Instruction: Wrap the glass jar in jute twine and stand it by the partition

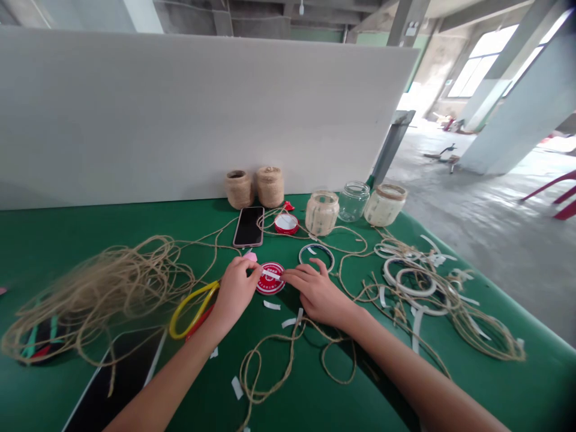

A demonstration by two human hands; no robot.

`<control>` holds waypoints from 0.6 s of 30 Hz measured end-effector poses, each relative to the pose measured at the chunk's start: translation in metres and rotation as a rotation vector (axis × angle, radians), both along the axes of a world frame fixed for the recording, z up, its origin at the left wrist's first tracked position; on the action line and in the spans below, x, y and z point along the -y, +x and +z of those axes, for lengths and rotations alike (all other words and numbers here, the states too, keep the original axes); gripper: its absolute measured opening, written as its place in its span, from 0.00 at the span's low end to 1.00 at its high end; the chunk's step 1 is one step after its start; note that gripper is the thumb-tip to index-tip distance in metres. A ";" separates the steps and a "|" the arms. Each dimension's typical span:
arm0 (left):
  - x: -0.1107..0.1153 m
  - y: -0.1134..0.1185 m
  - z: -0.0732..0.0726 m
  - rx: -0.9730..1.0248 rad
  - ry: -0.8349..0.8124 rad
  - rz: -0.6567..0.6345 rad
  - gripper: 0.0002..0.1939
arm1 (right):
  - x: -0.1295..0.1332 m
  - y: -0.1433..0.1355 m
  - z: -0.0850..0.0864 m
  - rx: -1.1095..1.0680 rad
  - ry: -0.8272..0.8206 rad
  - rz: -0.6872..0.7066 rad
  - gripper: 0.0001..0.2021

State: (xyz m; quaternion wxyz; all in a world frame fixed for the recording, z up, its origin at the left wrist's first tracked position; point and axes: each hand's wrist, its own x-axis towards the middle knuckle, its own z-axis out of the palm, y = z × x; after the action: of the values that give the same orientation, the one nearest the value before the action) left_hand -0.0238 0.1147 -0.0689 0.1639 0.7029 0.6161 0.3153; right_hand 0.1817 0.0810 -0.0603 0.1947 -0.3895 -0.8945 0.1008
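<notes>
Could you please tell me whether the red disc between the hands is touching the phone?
Apart: the head view shows green tabletop between the near edge of the phone and the red disc.

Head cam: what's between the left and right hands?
In the head view, a red round disc with a white strip across it lies between the left hand and right hand.

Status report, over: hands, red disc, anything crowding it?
Left hand and right hand: fingertips at opposite ends of white strip. Red disc: flat on table, beneath strip. Close by: paper scrap, tape roll.
</notes>
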 end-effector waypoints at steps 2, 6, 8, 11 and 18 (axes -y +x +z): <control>-0.001 -0.001 -0.002 -0.019 0.015 -0.001 0.09 | 0.000 0.001 -0.001 0.007 0.005 0.002 0.29; -0.002 -0.001 -0.004 -0.053 0.028 0.000 0.09 | -0.001 0.001 -0.002 0.021 0.015 -0.002 0.27; -0.002 -0.001 -0.004 -0.068 0.032 0.004 0.08 | -0.001 0.001 -0.002 0.030 0.018 -0.003 0.27; -0.001 0.000 -0.003 -0.092 0.035 0.010 0.08 | -0.001 0.000 -0.001 0.046 0.019 -0.004 0.27; 0.000 0.001 -0.002 -0.163 0.044 0.016 0.08 | 0.000 -0.001 -0.001 0.081 0.029 -0.017 0.27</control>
State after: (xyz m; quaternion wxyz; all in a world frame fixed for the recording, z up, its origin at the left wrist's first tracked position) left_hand -0.0229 0.1150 -0.0705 0.0950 0.7247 0.6259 0.2720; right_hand 0.1809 0.0808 -0.0610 0.1647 -0.3980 -0.8998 0.0700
